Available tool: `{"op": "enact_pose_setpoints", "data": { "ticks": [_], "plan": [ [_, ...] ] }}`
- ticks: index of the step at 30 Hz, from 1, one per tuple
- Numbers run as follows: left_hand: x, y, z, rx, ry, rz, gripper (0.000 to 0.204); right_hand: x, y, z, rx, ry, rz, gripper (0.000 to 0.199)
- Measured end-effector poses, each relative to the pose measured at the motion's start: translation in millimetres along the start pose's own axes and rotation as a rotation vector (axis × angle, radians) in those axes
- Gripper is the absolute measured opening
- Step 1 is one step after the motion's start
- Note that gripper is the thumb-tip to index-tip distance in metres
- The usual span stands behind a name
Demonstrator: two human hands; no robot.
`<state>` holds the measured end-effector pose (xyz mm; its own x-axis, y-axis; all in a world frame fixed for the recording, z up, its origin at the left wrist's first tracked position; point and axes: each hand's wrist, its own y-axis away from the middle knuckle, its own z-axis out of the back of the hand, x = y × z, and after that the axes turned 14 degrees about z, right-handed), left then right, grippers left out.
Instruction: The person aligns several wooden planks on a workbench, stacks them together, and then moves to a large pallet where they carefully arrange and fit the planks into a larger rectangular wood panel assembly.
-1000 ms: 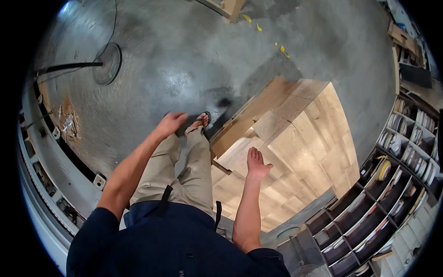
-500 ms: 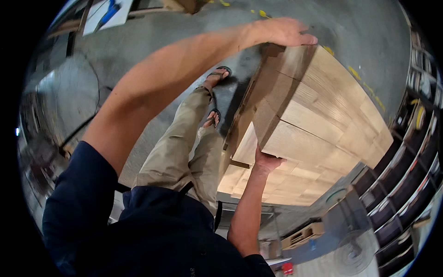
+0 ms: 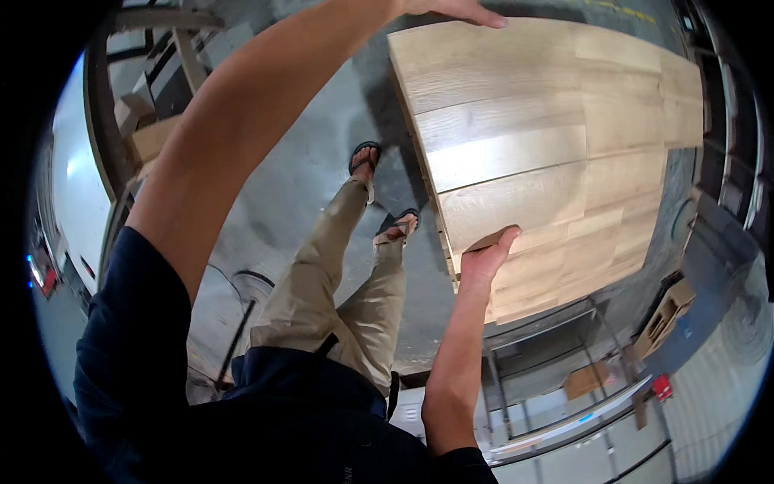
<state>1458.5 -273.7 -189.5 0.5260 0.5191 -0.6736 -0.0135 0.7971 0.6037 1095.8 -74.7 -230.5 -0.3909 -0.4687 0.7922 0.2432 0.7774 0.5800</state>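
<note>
A row of pale wooden planks (image 3: 508,149) lies flat on top of a stack of similar planks (image 3: 540,274). My left hand (image 3: 459,10) is at the far edge of the upper planks. Its thumb or a finger rests along that edge, and the rest of the hand is partly cut off by the top of the picture. My right hand (image 3: 490,256) is closed at the near edge of the same upper planks. Its thumb points up and right, and its other fingers are mostly hidden. A narrow dark gap shows beside it.
My feet in sandals (image 3: 365,157) stand on the grey concrete floor left of the stack. A metal frame (image 3: 548,347) is at the lower right, near a cardboard box (image 3: 587,379). Dark shelving (image 3: 713,121) lines the right side. A white-topped table (image 3: 81,137) stands at the left.
The upper planks were tilted up with their end faces showing; now they lie flat on the stack. Both hands moved with them, and my view has turned.
</note>
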Motion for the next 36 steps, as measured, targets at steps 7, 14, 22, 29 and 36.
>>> {"op": "enact_pose_setpoints", "data": {
  "ticks": [7, 14, 22, 29, 36],
  "plan": [
    [20.5, -22.3, -31.5, 0.074, -0.095, 0.122, 0.084, 2.6, 4.1, -11.1, -0.025, -0.061, -0.020, 0.083],
    [17.6, -22.4, -32.5, -0.010, -0.078, 0.188, 0.085, -1.5, 2.4, -8.9, 0.036, -0.087, 0.009, 0.081],
    [0.7, -9.8, -34.6, 0.030, -0.018, 0.212, 0.083, 0.1, -0.2, -4.2, -0.019, -0.106, -0.029, 0.080],
    [9.9, -24.1, -20.0, 0.294, -0.038, 0.264, 0.072, 0.0, -15.5, -6.1, 0.034, -0.123, 0.047, 0.078],
    [12.4, -32.4, -19.0, 0.297, 0.085, 0.271, 0.069, 7.8, -18.2, -3.2, 0.095, -0.127, 0.008, 0.082]
  ]
}}
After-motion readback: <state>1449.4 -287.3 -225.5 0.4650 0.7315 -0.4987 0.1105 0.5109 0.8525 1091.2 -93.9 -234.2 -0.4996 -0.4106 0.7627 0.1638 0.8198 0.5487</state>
